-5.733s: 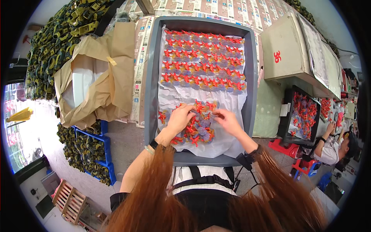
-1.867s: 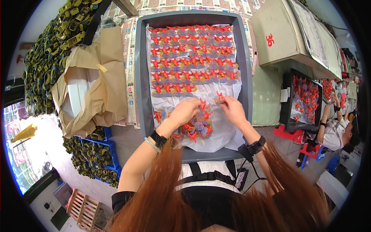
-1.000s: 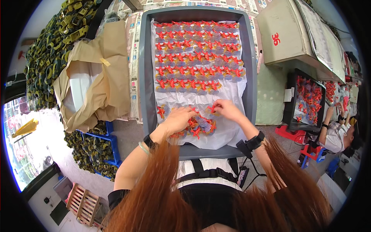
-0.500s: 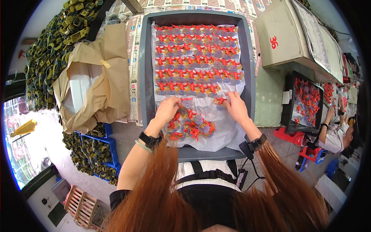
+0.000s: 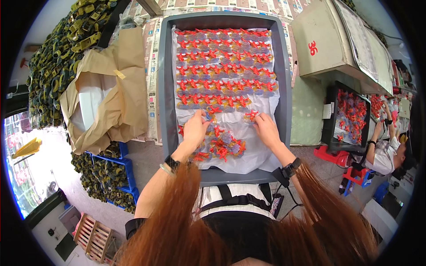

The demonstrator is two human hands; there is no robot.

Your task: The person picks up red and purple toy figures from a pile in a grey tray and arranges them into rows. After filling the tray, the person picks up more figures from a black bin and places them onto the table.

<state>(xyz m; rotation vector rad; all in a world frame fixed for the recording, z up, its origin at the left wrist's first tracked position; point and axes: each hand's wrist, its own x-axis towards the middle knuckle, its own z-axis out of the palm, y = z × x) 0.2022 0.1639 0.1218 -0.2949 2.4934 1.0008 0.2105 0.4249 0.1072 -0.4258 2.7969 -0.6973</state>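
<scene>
The left hand (image 5: 195, 128) is pinching one small figure (image 5: 213, 111), red on top with a translucent bluish base, its thumb and forefinger closing at the figure's left side, left of the middle of the gray tray (image 5: 285, 88) and just below the lowest row. The right hand (image 5: 266, 128) is pinching a second figure (image 5: 251, 115), red with some yellow, between its bent fingertips, nearer the tray's right edge and at about the same height as the first. Above both hands, six rows of figures (image 5: 226, 69) are running across from the tray's left edge toward its right edge, starting close to its far edge; the sixth row is stopping short of the right edge. Below the hands, a loose pile (image 5: 225, 148) of the same figures is lying jumbled toward the tray's near edge, and one more figure (image 5: 180, 130) is showing by the left edge, partly hidden by the left hand. All of them are resting on a crumpled white sheet (image 5: 262, 153) lining the tray, which is standing on the tabletop (image 5: 306, 119). Left of the tray, a brown paper bag (image 5: 131, 84) is gaping open around something white; right of it, a beige box (image 5: 317, 48) is standing near the tray's far right corner. Farther right, a black tray (image 5: 329, 115) is holding similar red and purplish figures, and a co-worker (image 5: 380, 155) is sitting beyond it.
</scene>
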